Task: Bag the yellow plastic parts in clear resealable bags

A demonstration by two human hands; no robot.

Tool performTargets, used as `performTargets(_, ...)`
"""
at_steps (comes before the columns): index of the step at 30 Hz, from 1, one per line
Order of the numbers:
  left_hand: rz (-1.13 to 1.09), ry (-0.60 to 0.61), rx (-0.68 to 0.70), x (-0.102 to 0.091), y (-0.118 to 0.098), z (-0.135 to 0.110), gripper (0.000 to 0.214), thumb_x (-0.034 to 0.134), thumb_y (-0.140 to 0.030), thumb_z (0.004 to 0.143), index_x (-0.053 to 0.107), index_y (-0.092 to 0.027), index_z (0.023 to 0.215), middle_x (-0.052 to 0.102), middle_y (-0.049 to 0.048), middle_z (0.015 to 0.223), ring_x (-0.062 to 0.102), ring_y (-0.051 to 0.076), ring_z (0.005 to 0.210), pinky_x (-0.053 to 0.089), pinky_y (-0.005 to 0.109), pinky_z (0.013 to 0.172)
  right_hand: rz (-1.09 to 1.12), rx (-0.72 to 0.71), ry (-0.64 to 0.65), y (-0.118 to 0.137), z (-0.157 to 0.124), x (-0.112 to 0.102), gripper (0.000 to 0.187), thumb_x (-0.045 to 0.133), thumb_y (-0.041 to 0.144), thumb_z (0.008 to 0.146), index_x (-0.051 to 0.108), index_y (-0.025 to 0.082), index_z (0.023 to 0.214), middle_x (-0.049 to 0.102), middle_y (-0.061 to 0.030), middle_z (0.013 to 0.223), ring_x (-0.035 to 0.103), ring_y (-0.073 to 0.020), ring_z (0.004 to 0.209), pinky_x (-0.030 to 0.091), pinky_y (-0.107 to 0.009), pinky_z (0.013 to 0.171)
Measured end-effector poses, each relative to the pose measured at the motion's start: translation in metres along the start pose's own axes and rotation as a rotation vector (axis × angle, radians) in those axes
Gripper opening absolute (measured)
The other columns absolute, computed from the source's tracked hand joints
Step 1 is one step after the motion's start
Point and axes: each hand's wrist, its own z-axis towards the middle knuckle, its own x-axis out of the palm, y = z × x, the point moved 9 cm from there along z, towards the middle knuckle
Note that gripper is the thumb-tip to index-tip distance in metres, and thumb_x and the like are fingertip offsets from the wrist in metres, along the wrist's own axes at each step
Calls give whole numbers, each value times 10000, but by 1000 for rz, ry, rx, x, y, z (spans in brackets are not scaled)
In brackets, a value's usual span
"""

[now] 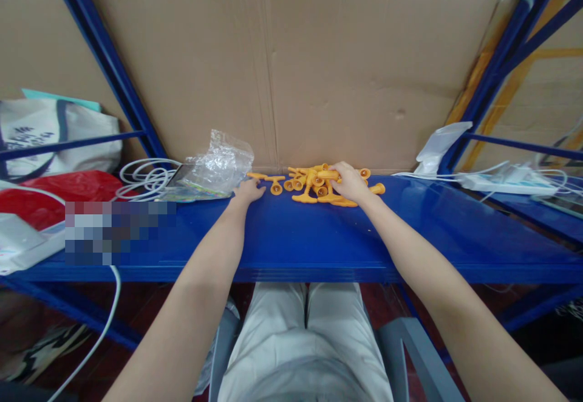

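Several small orange plastic parts (310, 184) lie in a pile at the back of a blue metal shelf (291, 238), against a cardboard sheet. My right hand (348, 181) rests on the right side of the pile, fingers curled over one orange part (328, 174). My left hand (248, 190) lies at the left end of the pile, fingers bent, beside a lone orange piece (257, 176); whether it holds anything is hidden. A crumpled clear plastic bag (214, 168) lies just left of my left hand.
A coiled white cable (146, 177), a red bag (59, 190) and a white tote (54, 135) sit at left. A white power strip (501, 182) with cables and a white pouch (439, 144) are at right. Blue uprights frame both sides. My knees and chair are below.
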Motion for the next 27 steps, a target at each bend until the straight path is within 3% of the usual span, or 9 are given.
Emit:
performTargets(3, 34, 62, 2, 9, -1, 2, 504, 510, -445, 892, 589, -234, 1343, 557, 129, 1438, 513, 356, 1315, 421, 507, 1053, 5, -2, -6, -2, 1, 2, 315, 545, 150, 762, 630, 183, 1064, 655, -143, 1119, 611, -310, 1078, 489, -479, 901)
performTargets(6, 57, 25, 33, 6, -5, 2, 509, 484, -397, 899, 562, -244, 1378, 545, 126, 1450, 515, 347, 1311, 431, 502, 1047, 17, -13, -8, -2, 1, 2, 307, 544, 151, 769, 640, 198, 1056, 661, -126, 1097, 619, -297, 1061, 491, -474, 910)
performTargets(12, 105, -103, -11, -14, -6, -1, 409, 525, -261, 825, 704, -166, 1181, 674, 202, 1233, 605, 389, 1172, 491, 506, 956, 40, -21, 9, 2, 1, 1, 297, 533, 158, 792, 659, 182, 1059, 669, -128, 1095, 627, -287, 1052, 492, -450, 934)
performTargets(18, 154, 21, -61, -3, -3, -1, 423, 515, -200, 809, 687, -149, 1193, 657, 207, 1272, 599, 372, 1205, 464, 505, 1000, 58, -27, 14, 3, 0, 1, 329, 543, 147, 775, 663, 176, 1079, 671, -122, 1094, 628, -285, 1056, 494, -453, 942)
performTargets(27, 66, 75, -81, 6, 4, 2, 501, 500, -201, 823, 626, -195, 1307, 629, 183, 1331, 560, 357, 1268, 421, 530, 1058, 71, -28, 16, 2, 0, 3, 302, 547, 154, 788, 657, 182, 1069, 671, -116, 1093, 630, -275, 1056, 493, -446, 953)
